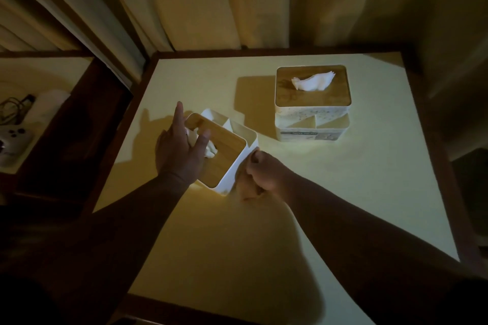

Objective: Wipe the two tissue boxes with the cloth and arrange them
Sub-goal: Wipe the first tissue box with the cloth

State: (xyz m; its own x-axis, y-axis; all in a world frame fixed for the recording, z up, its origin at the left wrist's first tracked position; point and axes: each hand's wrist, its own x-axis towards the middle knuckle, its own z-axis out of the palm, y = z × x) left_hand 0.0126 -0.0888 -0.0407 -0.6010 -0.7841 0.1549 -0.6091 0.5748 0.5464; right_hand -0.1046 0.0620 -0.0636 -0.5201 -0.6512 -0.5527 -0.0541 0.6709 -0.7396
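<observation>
I saw a pale yellow worktop (pixel 343 192) with a dark wood rim, dimly lit, with curtains (pixel 211 2) hanging behind it. A lower shelf (pixel 39 74) at left held cables and a white device. The near box (pixel 227 155), white with a wooden lid, sat tilted at centre-left. My left hand (pixel 179 150) lay on its lid, fingers loosely spread. My right hand (pixel 261 171) was clenched round a cloth (pixel 247 190) against the box's side. The far box (pixel 313 103) stood upright, well apart, tissue poking out.
</observation>
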